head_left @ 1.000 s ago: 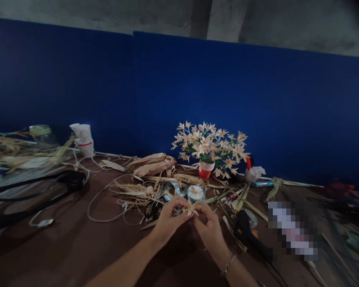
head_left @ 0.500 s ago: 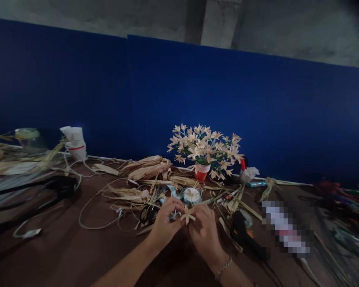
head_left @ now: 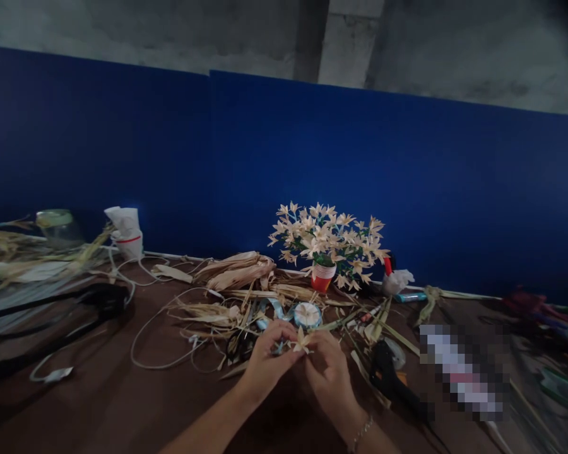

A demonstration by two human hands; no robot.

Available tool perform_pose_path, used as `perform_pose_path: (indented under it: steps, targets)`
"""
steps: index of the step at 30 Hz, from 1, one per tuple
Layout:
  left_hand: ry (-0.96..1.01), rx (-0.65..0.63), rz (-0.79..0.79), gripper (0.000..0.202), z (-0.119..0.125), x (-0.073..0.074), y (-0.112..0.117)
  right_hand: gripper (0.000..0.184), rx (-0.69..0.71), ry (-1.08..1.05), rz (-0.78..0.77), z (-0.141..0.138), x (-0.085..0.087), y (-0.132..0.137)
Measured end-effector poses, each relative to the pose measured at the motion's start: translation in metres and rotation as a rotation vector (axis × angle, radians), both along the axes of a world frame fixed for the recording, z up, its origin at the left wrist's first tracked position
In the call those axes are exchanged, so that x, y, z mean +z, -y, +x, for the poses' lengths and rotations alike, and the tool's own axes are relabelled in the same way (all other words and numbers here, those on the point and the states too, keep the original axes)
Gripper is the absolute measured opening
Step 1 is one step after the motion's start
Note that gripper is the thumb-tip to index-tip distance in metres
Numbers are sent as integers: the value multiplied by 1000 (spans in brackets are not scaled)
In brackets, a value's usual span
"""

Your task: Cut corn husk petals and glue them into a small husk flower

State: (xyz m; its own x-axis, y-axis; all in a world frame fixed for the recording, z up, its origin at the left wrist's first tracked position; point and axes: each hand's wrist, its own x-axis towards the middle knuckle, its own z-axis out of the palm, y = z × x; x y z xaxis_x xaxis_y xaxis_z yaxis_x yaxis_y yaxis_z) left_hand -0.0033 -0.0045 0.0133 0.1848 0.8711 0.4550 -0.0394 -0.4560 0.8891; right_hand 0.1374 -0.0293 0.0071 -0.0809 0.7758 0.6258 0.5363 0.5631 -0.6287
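A small cream flower (head_left: 301, 341) with pointed petals, looking like dried husk, is held between my two hands. My left hand (head_left: 271, 362) pinches it from the left, and a bit of light blue shows by those fingers. From the right, my right hand (head_left: 328, 364) closes its fingers on the same flower; its fingertips are partly hidden. Just beyond the hands lies a roll of light blue ribbon (head_left: 307, 314). Behind it a red and white cup (head_left: 322, 277) holds a bunch of similar cream flowers (head_left: 329, 239).
Dried husks (head_left: 236, 270) and strips spread across the brown table (head_left: 108, 403). A black glue gun (head_left: 392, 378) lies at the right, near a blurred-out object (head_left: 461, 372). White cables (head_left: 139, 353) loop at the left, beside black straps (head_left: 101, 299). A blue panel (head_left: 312, 145) stands behind.
The view has shifted, so the whole scene sits slightly lower and further right. Both hands keep hold of the flower, which has turned a little between the fingers.
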Motion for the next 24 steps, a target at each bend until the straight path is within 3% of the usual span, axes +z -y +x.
perform_pose_path:
  steps: [7,18,24]
  targets:
    - [49,70,-11,20,3,-1,2,14,-133,238,112,-1,8,6]
    - [107,6,-74,21,8,-1,8,8,-145,305,205,-1,14,10]
    - [197,41,-135,22,10,-6,7,10,-184,294,222,-2,16,11]
